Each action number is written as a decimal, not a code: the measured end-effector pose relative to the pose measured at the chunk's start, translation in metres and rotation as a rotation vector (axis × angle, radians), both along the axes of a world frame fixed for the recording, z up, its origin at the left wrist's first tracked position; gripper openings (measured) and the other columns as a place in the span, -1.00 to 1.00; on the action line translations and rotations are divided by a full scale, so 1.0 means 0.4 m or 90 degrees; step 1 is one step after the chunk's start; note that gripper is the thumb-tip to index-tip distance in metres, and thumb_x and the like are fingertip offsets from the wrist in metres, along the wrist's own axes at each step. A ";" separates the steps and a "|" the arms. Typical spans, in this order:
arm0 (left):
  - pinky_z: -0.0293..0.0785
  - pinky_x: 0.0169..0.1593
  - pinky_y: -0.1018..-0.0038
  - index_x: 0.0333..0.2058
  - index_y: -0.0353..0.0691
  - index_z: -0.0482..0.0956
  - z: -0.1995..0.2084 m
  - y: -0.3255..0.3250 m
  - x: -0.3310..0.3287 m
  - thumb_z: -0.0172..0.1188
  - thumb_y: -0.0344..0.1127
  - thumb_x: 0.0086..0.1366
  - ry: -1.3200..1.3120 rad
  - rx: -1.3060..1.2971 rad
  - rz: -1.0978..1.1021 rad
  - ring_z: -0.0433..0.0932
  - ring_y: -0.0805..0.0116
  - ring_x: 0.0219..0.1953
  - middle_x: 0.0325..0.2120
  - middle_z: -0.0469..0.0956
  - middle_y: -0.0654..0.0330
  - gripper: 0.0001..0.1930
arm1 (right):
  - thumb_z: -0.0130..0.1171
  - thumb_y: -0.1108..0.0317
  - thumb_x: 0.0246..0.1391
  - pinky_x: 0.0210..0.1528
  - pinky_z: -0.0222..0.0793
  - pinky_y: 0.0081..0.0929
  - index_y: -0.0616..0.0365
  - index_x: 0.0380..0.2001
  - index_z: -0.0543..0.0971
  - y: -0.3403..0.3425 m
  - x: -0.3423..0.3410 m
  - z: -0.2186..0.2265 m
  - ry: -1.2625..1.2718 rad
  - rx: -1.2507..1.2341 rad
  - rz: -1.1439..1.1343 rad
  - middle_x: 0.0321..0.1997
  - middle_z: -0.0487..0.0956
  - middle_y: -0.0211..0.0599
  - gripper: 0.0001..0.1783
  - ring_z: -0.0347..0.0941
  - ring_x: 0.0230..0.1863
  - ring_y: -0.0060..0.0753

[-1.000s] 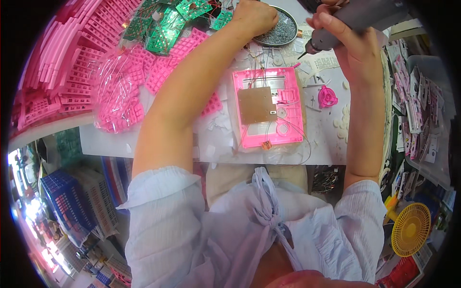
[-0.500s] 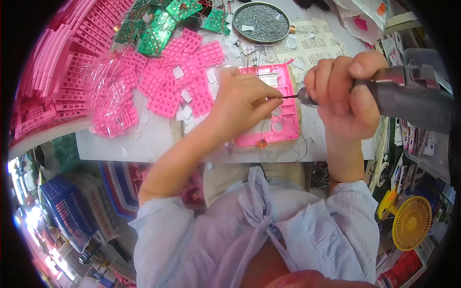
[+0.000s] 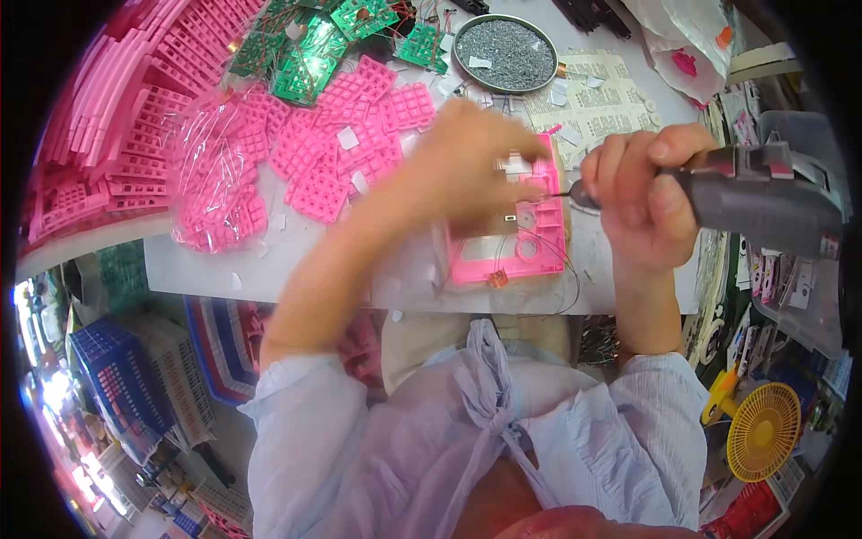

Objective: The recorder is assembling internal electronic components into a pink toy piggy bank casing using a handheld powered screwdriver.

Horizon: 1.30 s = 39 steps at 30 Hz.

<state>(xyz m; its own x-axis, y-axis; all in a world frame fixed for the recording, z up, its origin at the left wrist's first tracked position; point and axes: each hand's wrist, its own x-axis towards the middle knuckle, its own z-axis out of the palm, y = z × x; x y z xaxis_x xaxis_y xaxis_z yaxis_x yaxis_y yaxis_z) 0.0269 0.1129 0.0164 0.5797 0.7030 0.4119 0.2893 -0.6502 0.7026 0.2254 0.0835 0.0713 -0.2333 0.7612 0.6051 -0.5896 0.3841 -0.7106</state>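
Observation:
My right hand (image 3: 651, 193) is wrapped round a dark grey power screwdriver (image 3: 741, 193), its thin bit pointing left over a pink plastic housing (image 3: 552, 265). Motion blurs my left hand (image 3: 471, 166), which hovers above the housing's left part and hides some of it; its forefinger and thumb look apart near the bit's tip. No held thing can be made out there. Inside the housing are a round ring and thin wires, and a small copper-coloured part (image 3: 498, 279) sits at its front edge. Beyond it stands a round tin (image 3: 460, 65) full of small grey screws.
Pink keypad pieces (image 3: 314, 193) and a clear bag of them (image 3: 215, 198) lie to the left, below green circuit boards (image 3: 310, 67). Stacked pink housings (image 3: 108, 117) line the far left. A printed sheet (image 3: 593, 99) lies behind the housing. A yellow fan (image 3: 763, 431) stands at lower right.
My left hand has pulled up and away from the screwdriver's bit, its pinched fingers now apart. The screwdriver has stayed nearly in place. The whole view has shifted slightly.

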 end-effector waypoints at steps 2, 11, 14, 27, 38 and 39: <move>0.28 0.11 0.19 -0.29 0.03 0.76 0.049 0.160 0.012 0.37 -0.04 0.12 0.111 -0.140 0.144 0.62 0.26 -0.15 -0.31 0.70 0.29 -0.76 | 0.07 0.50 0.18 -0.57 0.21 -0.43 0.23 -0.07 0.35 0.007 0.013 -0.001 0.018 -0.021 -0.031 -0.66 0.31 -0.38 -0.74 0.19 -0.67 -0.54; 0.38 0.00 -0.01 -0.43 -0.13 0.73 -0.125 0.385 0.074 0.18 -0.12 0.15 0.416 0.177 0.302 0.63 0.09 -0.18 -0.34 0.69 0.08 -0.75 | 0.01 0.55 0.20 -0.58 0.17 -0.47 0.23 -0.04 0.37 0.024 0.039 -0.018 0.008 -0.014 -0.018 -0.62 0.33 -0.36 -0.75 0.16 -0.67 -0.57; 0.46 -0.08 -0.05 -0.46 -0.23 0.71 -0.120 0.384 0.057 0.11 -0.18 0.16 0.378 0.157 0.335 0.64 -0.04 -0.22 -0.37 0.68 -0.03 -0.72 | 0.02 0.55 0.19 -0.59 0.18 -0.47 0.25 -0.06 0.37 0.024 0.013 -0.023 0.020 -0.028 -0.017 -0.61 0.35 -0.34 -0.75 0.18 -0.66 -0.57; 0.16 0.19 0.02 -0.34 -0.14 0.56 -0.033 -0.268 -0.072 0.23 -0.40 0.20 0.261 0.073 0.199 0.60 0.36 0.06 -0.10 0.66 0.27 -0.95 | 0.05 0.46 0.25 -0.52 0.18 -0.46 0.16 -0.09 0.33 0.006 -0.083 -0.097 -0.195 -0.035 -0.050 -0.62 0.30 -0.41 -0.80 0.16 -0.63 -0.57; 0.18 0.10 0.04 -0.32 -0.13 0.56 -0.053 -0.291 -0.067 0.24 -0.41 0.21 0.207 0.014 0.238 0.57 0.40 0.11 -0.01 0.64 0.26 -0.93 | 0.07 0.56 0.21 -0.53 0.23 -0.45 0.21 -0.22 0.34 0.010 -0.127 -0.133 -0.302 0.073 -0.106 -0.61 0.38 -0.32 -0.86 0.24 -0.62 -0.54; 0.18 0.11 0.04 -0.31 -0.12 0.57 -0.051 -0.291 -0.068 0.25 -0.41 0.21 0.202 -0.003 0.238 0.57 0.40 0.11 0.00 0.64 0.26 -0.93 | 0.07 0.56 0.21 -0.53 0.24 -0.45 0.22 -0.21 0.34 0.013 -0.126 -0.135 -0.289 0.062 -0.090 -0.61 0.38 -0.32 -0.86 0.25 -0.62 -0.54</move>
